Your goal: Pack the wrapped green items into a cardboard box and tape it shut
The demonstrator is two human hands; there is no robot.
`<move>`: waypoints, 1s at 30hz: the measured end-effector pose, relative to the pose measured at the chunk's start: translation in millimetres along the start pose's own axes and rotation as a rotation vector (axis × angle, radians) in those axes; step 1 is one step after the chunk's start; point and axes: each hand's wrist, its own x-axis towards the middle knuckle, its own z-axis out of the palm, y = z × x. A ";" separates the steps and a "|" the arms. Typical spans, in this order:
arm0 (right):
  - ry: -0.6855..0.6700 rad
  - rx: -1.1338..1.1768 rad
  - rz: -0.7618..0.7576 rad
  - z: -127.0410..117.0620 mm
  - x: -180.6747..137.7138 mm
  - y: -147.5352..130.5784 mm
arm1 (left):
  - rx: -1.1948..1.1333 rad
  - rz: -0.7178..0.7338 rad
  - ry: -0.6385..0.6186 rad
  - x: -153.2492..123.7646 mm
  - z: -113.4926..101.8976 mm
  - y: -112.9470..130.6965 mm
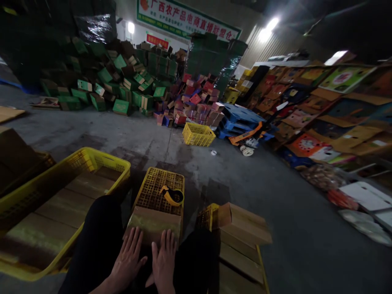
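Between my knees a brown cardboard box (154, 223) rests on the near end of an overturned yellow plastic crate (159, 179). My left hand (130, 253) lies on the near left part of the box with its fingers stretched out. Flat against the near right part is my right hand (163, 255), its fingers also extended. Neither hand grips anything. A yellow and black tape dispenser (172, 196) lies on the crate just beyond the box.
At my left a large yellow crate (88, 155) holds several cardboard boxes (61, 206). More boxes (241, 224) stack in a crate on my right. Ahead are another yellow crate (199, 135), an orange pallet jack (246, 136), blue pallets (241, 114) and piled green boxes (122, 107).
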 end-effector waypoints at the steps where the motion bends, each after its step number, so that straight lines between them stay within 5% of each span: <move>1: -0.004 0.018 -0.014 -0.4 0.2 -5.5 | -0.003 0.022 -0.012 -0.8 1.1 1.9; 12: -0.181 0.164 -0.211 -10.1 30.2 -46.4 | -0.023 0.093 -0.020 21.2 -8.6 -7.3; 20: -0.149 0.146 -0.244 -7.0 50.3 -38.3 | 0.002 0.084 -0.031 44.9 -2.3 -23.8; 30: -0.156 0.103 -0.170 -7.3 52.8 -26.5 | -0.031 0.061 -0.099 66.6 -0.4 -12.6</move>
